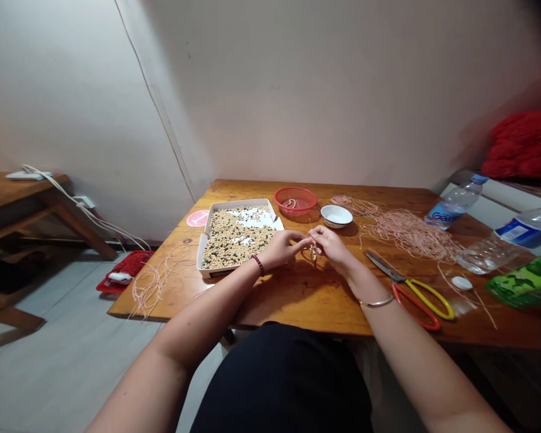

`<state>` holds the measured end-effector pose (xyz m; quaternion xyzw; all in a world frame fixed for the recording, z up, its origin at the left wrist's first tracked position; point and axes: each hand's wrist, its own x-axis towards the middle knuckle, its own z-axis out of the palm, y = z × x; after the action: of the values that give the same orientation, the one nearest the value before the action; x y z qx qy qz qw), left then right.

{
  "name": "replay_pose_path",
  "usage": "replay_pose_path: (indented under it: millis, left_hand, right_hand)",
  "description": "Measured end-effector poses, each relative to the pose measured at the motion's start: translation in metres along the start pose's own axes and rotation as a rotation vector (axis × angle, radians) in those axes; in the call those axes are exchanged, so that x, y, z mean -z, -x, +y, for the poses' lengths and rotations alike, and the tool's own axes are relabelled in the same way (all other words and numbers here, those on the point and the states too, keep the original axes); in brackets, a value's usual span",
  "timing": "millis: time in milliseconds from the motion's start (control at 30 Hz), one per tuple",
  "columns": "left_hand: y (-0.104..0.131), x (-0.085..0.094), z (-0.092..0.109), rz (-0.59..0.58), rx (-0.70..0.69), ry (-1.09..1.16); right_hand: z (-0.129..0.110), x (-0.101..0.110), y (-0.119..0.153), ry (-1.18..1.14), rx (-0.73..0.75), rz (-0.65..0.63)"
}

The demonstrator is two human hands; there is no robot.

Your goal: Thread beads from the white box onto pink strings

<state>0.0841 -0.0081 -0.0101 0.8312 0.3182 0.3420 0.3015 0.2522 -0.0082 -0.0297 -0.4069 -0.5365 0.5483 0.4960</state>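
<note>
My left hand [285,247] and my right hand [328,243] meet fingertip to fingertip over the table, both pinched closed. Between them hangs a small beaded string [313,253], pale and looped, just below the fingers. Its thin cord end seems to stick up above the fingertips. Just left of my left hand stands a white box tray [201,255] of small beige and dark beads [228,240]. Beyond my right hand is a white bowl [336,215]. How the fingers split their hold on the string is too small to make out.
A red basket [296,201] with short beaded pieces stands at the back. Pink cord [401,228] is heaped at the right; more cord [155,282] lies front left. Scissors [410,285], a white cap [461,282], clear bottles [455,204] and a green package [527,279] crowd the right side.
</note>
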Motion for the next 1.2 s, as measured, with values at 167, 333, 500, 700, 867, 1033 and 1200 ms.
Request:
replay_pose_path:
  millis: [167,333,500,700,867,1033,1200]
  left_hand:
    - [0.0,0.002,0.005,0.008,0.037,0.012]
    - [-0.001,0.001,0.004,0.05,0.032,0.003]
    - [-0.001,-0.001,0.0,0.048,0.037,0.073]
    - [-0.001,-0.002,-0.002,0.067,0.054,0.098]
    - [-0.002,-0.003,-0.007,0.137,0.077,0.174]
    - [-0.003,-0.002,-0.014,0.049,0.128,0.209]
    - [0.001,0.001,-0.014,0.059,0.226,0.069]
  right_hand:
    - [-0.003,-0.002,0.003,-0.042,-0.019,-0.049]
    - [-0.004,-0.004,0.005,-0.059,-0.028,-0.112]
    - [-0.004,-0.003,0.006,-0.141,-0.064,-0.152]
    - [-0.006,-0.003,0.007,-0.182,-0.114,-0.162]
    - [-0.009,-0.004,0.009,-0.211,-0.111,-0.154]
    - [-0.004,-0.005,0.005,-0.076,-0.05,-0.132]
    - [0.01,-0.008,0.0,0.106,0.067,-0.063]
